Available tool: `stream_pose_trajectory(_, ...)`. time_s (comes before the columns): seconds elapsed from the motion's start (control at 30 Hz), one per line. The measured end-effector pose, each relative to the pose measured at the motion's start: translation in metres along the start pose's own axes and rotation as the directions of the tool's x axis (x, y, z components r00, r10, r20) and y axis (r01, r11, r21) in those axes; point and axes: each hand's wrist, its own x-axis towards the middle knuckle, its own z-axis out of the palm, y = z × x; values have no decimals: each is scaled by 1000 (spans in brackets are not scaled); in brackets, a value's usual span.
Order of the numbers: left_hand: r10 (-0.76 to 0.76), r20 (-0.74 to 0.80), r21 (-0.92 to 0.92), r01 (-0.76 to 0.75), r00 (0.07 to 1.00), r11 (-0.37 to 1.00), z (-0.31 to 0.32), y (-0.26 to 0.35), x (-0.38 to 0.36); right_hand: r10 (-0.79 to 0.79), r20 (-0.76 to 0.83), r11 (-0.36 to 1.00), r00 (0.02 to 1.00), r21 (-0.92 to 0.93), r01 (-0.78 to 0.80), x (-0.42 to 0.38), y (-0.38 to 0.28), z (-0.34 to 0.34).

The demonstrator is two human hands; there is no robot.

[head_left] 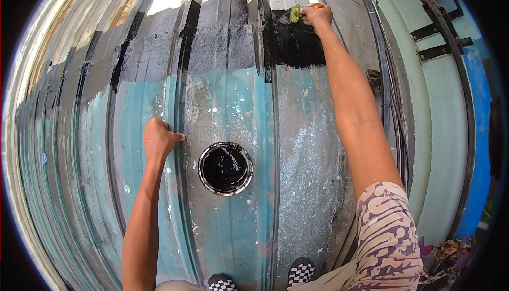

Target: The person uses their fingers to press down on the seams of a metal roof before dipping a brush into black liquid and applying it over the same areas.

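My right hand (318, 16) is stretched far forward, closed around a paintbrush (295, 14) with a lime-green part and an orange handle end; its bristles are hard to make out. It is at the top edge of a wet, glossy black paint patch (297, 44) on the corrugated metal sheet (307, 132). My left hand (158, 137) leans on a raised ridge, fingers curled over it and thumb pointing right. Right of that hand, between two ridges, stands an open round can (225, 168) of black paint with a smeared rim.
A duller dark band (148, 52) runs leftward across the ridges. Cables (395, 116) and a metal frame (440, 20) line the right side by a pale green wall (424, 111). My checkered shoes (301, 272) stand at the bottom, and plants (445, 259) are at the lower right.
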Motion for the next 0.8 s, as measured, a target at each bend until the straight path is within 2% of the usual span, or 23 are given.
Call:
stream_pose_trajectory(0.03, -5, -5, 1, 5, 1000, 1000, 1, -2, 1, 114, -113, 983, 987, -128, -129, 0, 0, -5)
stream_pose_trajectory(0.07, 11, -21, -3, -12, 1000, 1000, 4, -5, 2, 112, -106, 984, 988, -127, -125, 4, -3, -7)
stream_pose_trajectory(0.1, 29, -34, -5, -29, 999, 1000, 4, -4, 1, -117, -90, 855, 989, -516, 54, 7, -10, -10)
stream_pose_trajectory(0.13, 25, -32, -2, -26, 999, 1000, 3, -4, 1, -315, 14, 552, 949, -811, 195, 6, -13, -11)
stream_pose_trajectory(0.17, 3, 1, 4, -3, 1000, 1000, 2, -3, 1, -309, 16, 552, 951, -811, 193, 2, -13, -6)
stream_pose_trajectory(0.23, -17, 27, 6, 17, 999, 1000, -1, 0, 2, -389, 100, 535, 916, -785, 313, 3, -15, 11)
stream_pose_trajectory(0.27, -29, 22, 0, 29, 999, 1000, 1, -2, 3, -359, 175, 517, 917, -781, 351, 3, -16, 19)
stream_pose_trajectory(0.3, -45, 20, -8, 45, 999, 999, 1, -2, 2, -323, 171, 597, 931, -726, 340, 5, -12, 27)
stream_pose_trajectory(0.33, -48, 22, -9, 48, 999, 999, 2, -2, 1, -228, 120, 848, 966, -463, 257, 7, -8, 30)
stream_pose_trajectory(0.37, -15, -5, -13, 15, 1000, 1000, 3, -2, 1, -115, 103, 982, 988, -137, 129, 9, -3, 31)
stream_pose_trajectory(0.4, 17, -31, -14, -18, 999, 1000, 2, -2, 0, -112, 102, 983, 988, -135, 125, 9, -3, 31)
stream_pose_trajectory(0.47, 15, -38, -19, -16, 999, 1000, 0, 1, -1, -18, 170, 977, 985, 212, -19, 9, -2, 30)
stream_pose_trajectory(0.5, 12, -47, -29, -14, 999, 999, 0, 3, -2, -13, 167, 977, 986, 212, -23, 14, 4, 25)
stream_pose_trajectory(0.53, 14, -46, -26, -16, 999, 1000, 1, 2, -3, -9, 15, 997, 1000, -71, 10, 26, 14, 18)
stream_pose_trajectory(0.57, 21, -40, -21, -22, 999, 1000, 2, 0, -2, -48, -131, 938, 990, -347, 0, 37, 22, 14)
stream_pose_trajectory(0.6, 23, -39, -22, -24, 999, 999, 2, -1, -1, -193, -232, 855, 953, -517, 48, 51, 34, 14)
stream_pose_trajectory(0.63, 21, -41, -25, -22, 999, 999, 2, -1, 0, -197, -230, 854, 953, -517, 52, 37, 14, 13)
stream_pose_trajectory(0.7, -16, 12, -5, 16, 1000, 1000, 2, -1, 1, -405, 80, 557, 911, -768, 315, 13, -14, 12)
stream_pose_trajectory(0.77, -16, 9, -5, 16, 1000, 1000, 1, -1, 0, -430, 85, 601, 899, -717, 355, 20, -12, 28)
stream_pose_trajectory(0.8, -13, 9, 3, 13, 1000, 1000, 1, -1, 0, -369, 21, 813, 929, -477, 334, 31, 6, 41)
